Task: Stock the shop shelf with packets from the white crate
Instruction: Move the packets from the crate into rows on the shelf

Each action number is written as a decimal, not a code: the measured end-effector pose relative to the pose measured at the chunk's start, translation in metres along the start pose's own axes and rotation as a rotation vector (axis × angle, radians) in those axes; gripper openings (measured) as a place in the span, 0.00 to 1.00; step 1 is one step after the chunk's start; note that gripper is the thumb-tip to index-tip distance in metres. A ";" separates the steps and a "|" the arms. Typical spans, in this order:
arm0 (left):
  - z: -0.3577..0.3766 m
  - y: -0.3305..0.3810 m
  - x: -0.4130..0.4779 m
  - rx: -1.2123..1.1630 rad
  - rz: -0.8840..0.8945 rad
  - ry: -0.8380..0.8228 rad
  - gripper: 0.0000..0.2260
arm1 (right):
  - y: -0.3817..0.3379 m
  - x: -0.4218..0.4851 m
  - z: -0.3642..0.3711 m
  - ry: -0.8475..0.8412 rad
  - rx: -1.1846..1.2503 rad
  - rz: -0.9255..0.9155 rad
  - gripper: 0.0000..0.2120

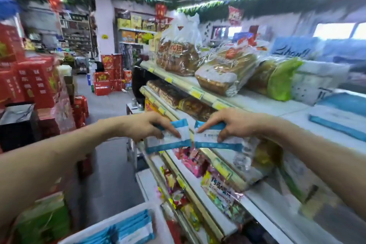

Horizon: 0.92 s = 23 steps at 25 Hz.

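Left hand (pixel 146 127), right hand (pixel 233 125) grip packets (pixel 170 141) at shelf edge (pixel 208 154)

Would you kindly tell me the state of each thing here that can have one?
Left hand, gripping the left packet from above.
Right hand, gripping the right packet from above.
Left packet, in the air, not yet shelved.
Right packet, in the air beside it, edges nearly meeting.
White crate, open, holding more packets.
Top shelf, partly stocked, bare patch near its edge.
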<state>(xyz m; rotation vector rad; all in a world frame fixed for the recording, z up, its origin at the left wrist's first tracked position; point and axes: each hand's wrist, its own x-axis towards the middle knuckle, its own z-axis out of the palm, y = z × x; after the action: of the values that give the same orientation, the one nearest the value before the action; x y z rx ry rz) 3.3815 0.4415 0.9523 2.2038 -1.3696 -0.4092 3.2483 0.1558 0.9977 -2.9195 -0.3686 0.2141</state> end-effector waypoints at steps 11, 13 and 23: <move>0.004 0.315 0.226 -0.016 0.616 -0.149 0.21 | 0.105 -0.334 -0.150 0.305 -0.166 0.440 0.29; 0.037 0.376 0.251 0.005 0.693 -0.196 0.21 | 0.112 -0.405 -0.144 0.341 -0.141 0.553 0.28; 0.138 0.555 0.317 0.041 0.832 -0.332 0.22 | 0.172 -0.628 -0.077 0.415 0.028 0.983 0.27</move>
<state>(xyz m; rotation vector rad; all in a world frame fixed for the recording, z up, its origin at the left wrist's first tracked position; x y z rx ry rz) 3.0422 -0.0789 1.1564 1.4288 -2.3131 -0.4310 2.6988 -0.1829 1.1111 -2.7392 1.1159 -0.2572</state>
